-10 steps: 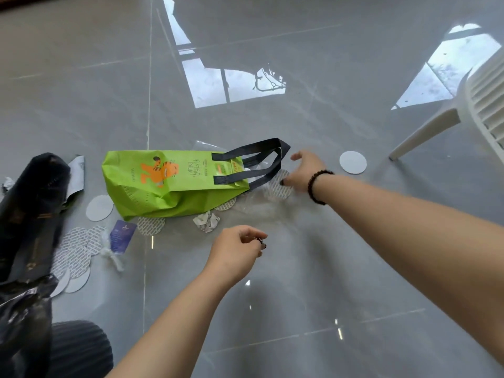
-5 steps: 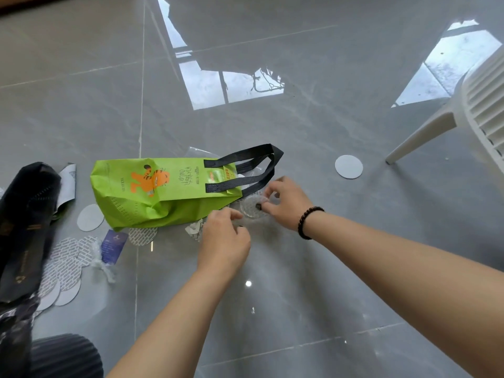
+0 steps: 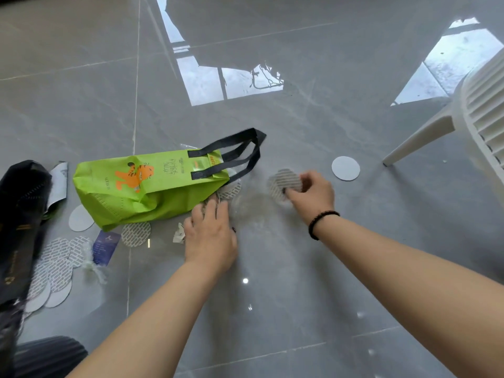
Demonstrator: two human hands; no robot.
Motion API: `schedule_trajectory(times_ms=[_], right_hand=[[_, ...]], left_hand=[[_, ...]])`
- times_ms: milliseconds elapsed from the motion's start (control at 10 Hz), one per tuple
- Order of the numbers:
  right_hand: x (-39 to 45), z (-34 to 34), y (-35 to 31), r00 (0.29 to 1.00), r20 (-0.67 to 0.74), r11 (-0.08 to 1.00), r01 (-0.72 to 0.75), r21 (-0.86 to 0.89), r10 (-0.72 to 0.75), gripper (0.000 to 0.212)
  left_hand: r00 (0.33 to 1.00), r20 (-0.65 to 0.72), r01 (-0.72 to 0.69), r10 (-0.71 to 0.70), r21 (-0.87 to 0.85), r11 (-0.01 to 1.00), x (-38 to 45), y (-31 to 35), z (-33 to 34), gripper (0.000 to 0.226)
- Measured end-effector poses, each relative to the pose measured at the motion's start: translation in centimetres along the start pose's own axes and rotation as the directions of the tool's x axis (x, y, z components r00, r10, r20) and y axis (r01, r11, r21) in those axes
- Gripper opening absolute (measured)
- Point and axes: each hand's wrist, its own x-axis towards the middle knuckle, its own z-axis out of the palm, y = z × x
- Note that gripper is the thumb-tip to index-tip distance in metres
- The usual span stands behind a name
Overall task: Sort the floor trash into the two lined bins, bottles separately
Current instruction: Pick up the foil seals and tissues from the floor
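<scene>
While the right hand (image 3: pixel 309 193) pinches a printed paper disc (image 3: pixel 283 184) just off the floor, the left hand (image 3: pixel 210 233) lies flat, fingers straight, on discs at the green bag (image 3: pixel 141 186) mouth. Best stack discs before carrying; no bin clearly shows.

The green bag (image 3: pixel 141 184), lying on its side at left, bears an orange cartoon tiger and lines of dark print beside it, too small and turned to read. The purple card (image 3: pixel 105 246) near its base carries a pale emblem and illegible small print. The patterned round seals (image 3: pixel 135 233) show rows of repeated print, unreadable.
</scene>
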Motion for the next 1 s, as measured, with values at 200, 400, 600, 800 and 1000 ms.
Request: schedule_trajectory(times_ms=[200, 400, 600, 800, 1000], right_hand=[[5.7, -6.5, 1.2, 0.906, -0.242, 0.937, -0.347, 0.046, 0.348, 0.075], [9.5, -7.9, 1.5, 0.878, -0.102, 0.859, -0.478, -0.181, 0.467, 0.069], [11.7, -7.2, 1.9, 0.891, 0.135, 0.658, -0.210, -0.723, 0.433, 0.066], [9.8, -7.0, -0.5, 0.962, -0.032, 0.641, -0.204, -0.740, 0.270, 0.049], [9.8, -7.4, -1.4, 0.848, 0.257, 0.613, -0.097, -0.784, 0.463, 0.037]], left_hand=[[0.979, 0.121, 0.155, -0.166, 0.095, 0.983, 3.2, 0.8, -0.4, 0.082], [0.983, 0.123, 0.144, -0.137, -0.048, 0.988, 4.4, 0.4, -0.4, 0.062], [0.964, 0.114, 0.265, -0.240, -0.401, 0.877, 3.6, -0.8, 0.0, 0.064], [0.956, 0.173, 0.292, -0.236, -0.535, 0.793, 1.1, -0.7, -1.5, 0.066], [0.967, 0.210, 0.250, -0.146, -0.664, 0.704, -2.6, -0.8, -6.2, 0.047]])
